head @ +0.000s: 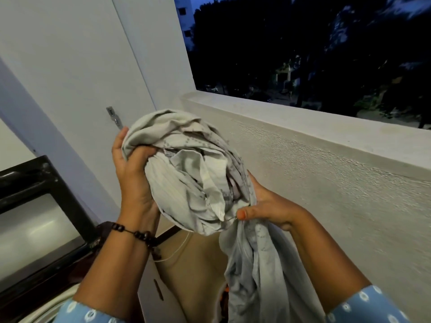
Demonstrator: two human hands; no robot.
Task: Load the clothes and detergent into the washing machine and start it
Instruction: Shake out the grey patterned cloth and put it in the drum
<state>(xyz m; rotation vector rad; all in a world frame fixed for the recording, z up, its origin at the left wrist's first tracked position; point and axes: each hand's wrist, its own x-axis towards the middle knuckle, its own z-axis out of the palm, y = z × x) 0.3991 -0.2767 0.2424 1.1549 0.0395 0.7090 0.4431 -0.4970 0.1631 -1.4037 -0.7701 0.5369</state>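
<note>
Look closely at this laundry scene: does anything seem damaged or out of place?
A loose pale thread trails from the bundled grey cloth gripped by the left hand and right hand, hanging below the left wrist. It suggests fraying.

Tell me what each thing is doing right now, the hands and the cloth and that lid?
Grey cloth: bunched up, held in the air, one end hanging down.
Left hand: grips the bundle.
Right hand: pinches the cloth.
Dark lid: raised.
Beaded bracelet: on left wrist.

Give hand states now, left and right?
Left hand: grips the bunched pale grey cloth bundle.
Right hand: pinches the same cloth's lower part.
</note>
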